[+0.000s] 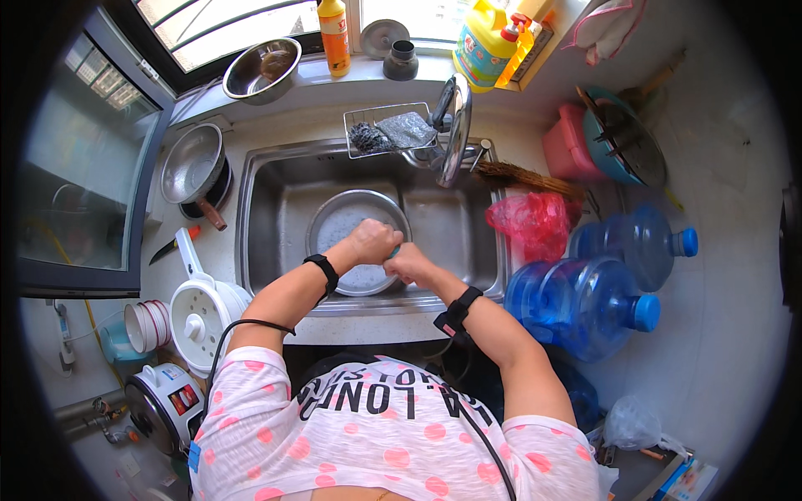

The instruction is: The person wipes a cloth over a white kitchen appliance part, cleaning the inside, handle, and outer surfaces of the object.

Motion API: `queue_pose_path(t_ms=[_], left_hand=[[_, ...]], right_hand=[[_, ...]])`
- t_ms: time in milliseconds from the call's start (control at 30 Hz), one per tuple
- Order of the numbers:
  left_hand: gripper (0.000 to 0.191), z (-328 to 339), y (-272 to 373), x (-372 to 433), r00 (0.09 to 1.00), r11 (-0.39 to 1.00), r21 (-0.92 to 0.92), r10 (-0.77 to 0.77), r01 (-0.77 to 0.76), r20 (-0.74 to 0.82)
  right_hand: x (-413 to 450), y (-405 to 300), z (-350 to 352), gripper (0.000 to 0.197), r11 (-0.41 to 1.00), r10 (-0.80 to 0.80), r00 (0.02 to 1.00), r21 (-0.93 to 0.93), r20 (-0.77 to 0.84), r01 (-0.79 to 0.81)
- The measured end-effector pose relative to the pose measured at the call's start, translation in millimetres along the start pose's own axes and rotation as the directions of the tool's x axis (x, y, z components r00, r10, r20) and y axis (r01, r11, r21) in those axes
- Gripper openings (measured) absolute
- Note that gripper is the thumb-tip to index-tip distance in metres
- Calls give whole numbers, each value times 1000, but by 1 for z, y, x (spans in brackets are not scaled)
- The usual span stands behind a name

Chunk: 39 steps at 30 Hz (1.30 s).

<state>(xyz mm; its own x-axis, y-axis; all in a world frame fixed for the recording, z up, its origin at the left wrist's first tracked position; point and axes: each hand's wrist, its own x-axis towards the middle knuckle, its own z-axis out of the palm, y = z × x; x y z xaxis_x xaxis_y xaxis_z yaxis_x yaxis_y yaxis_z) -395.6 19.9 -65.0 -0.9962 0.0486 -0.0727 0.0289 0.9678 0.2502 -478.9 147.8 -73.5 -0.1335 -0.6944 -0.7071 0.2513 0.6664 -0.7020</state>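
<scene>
Over a round metal basin (322, 216) in the left bowl of the steel sink (448, 232), both fists are close together. The basin holds cloudy, sudsy water. My left hand (376, 241) is closed on a wadded cloth, of which only a small green-blue bit (395, 251) shows between the hands. Just to its right, my right hand (408, 263) grips the same cloth. The fingers hide most of it. A chrome faucet (456, 131) rises behind the sink, beside a wire rack (354, 119) with a grey scouring pad (407, 129) and a steel wool scrubber (369, 138).
Left of the sink lie a strainer pan (193, 163), a knife with an orange handle (195, 232) and a white lidded pot (200, 325). On the right are a red plastic bag (536, 225), a straw brush (526, 178) and large blue water bottles (570, 307). Bottles stand on the windowsill.
</scene>
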Motion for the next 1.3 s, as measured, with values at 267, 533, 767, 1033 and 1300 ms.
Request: queue_pose_path(t_ms=[267,533,767,1033,1300], left_hand=[[13,14,-31,-15,677,318,-778,-714,542,179],[21,9,3,-34,544,-452,-852,-660,262,518],[40,8,10,-80,653,-547,-837,-625,25,428],[52,-20,42,-135,408,-315,-949,-864,20,295],[11,-34,32,-217,397,43,-952,-902,-304,-167]], right_hand=[[-11,-2,-44,75,781,-24,984,618,175,-91],[-3,-23,3,73,950,-254,927,109,-275,292],[2,-29,16,60,834,-419,894,321,-161,449],[-20,-45,61,36,821,-553,832,138,-49,554],[-33,-64,100,22,685,-727,686,44,-25,727]])
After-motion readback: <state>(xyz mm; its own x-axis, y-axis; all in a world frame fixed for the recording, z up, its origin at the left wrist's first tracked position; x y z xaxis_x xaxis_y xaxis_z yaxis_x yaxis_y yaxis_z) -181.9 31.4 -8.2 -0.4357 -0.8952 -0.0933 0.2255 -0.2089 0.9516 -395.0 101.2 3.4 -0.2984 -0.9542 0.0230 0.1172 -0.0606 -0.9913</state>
